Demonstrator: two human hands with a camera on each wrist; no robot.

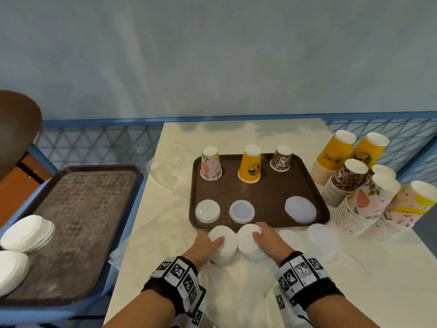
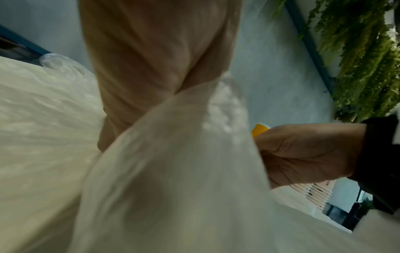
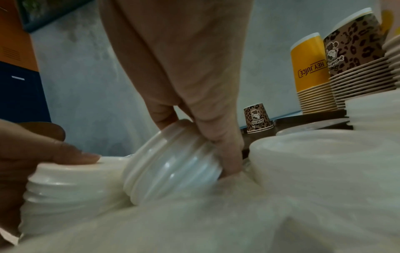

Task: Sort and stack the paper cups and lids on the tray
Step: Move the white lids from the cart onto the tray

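Note:
A brown tray (image 1: 260, 190) holds three upside-down cups: floral (image 1: 211, 167), yellow (image 1: 250, 164) and leopard-print (image 1: 281, 158). Near its front edge lie three clear lids (image 1: 207, 211) (image 1: 241, 211) (image 1: 300, 209). Just in front of the tray stand two stacks of white lids on crumpled plastic wrap. My left hand (image 1: 216, 247) grips the left stack (image 1: 224, 235), one finger lying across its top (image 3: 65, 171). My right hand (image 1: 260, 235) pinches the right stack (image 3: 173, 162), which is tilted. The left wrist view is mostly plastic wrap and palm.
Tall stacks of yellow, leopard and floral cups (image 1: 354, 185) crowd the table's right side. More wrapped lids (image 1: 324, 240) lie right of my hands. A second brown tray (image 1: 78, 221) on a blue cart at the left carries white lid stacks (image 1: 28, 233). Blue mesh railing runs behind.

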